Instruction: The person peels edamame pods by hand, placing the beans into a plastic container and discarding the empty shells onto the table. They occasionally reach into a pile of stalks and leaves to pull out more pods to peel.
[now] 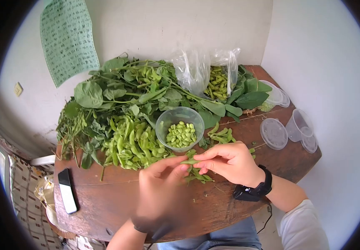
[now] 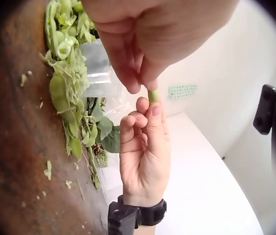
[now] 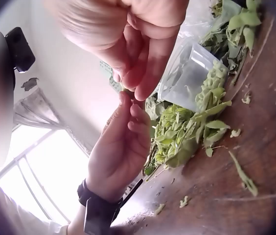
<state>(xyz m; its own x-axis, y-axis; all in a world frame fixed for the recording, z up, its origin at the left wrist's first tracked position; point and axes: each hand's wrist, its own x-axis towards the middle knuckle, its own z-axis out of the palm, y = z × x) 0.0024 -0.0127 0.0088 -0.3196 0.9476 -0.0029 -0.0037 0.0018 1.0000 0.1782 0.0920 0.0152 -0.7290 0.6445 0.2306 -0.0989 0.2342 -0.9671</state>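
Note:
A green bean pod (image 1: 189, 161) is pinched at its two ends between both hands, above the table's front part. My left hand (image 1: 160, 177) holds one end between thumb and index finger; my right hand (image 1: 235, 161) has the other. The pod's green middle (image 2: 152, 96) shows between the fingertips in the left wrist view. Just beyond the hands stands a clear plastic tub (image 1: 158, 132) with shelled green beans (image 1: 181, 135) in it. Left of the tub lies a heap of plump pods (image 1: 132, 143). Pods or husks (image 1: 200, 177) lie beneath the hands.
Leafy bean stalks (image 1: 121, 89) cover the back of the wooden table (image 1: 100, 196). A clear bag of pods (image 1: 217, 83) stands among them. Clear lids (image 1: 274, 134) and a plastic cup (image 1: 299, 125) lie at the right. A phone (image 1: 67, 193) rests at the left edge.

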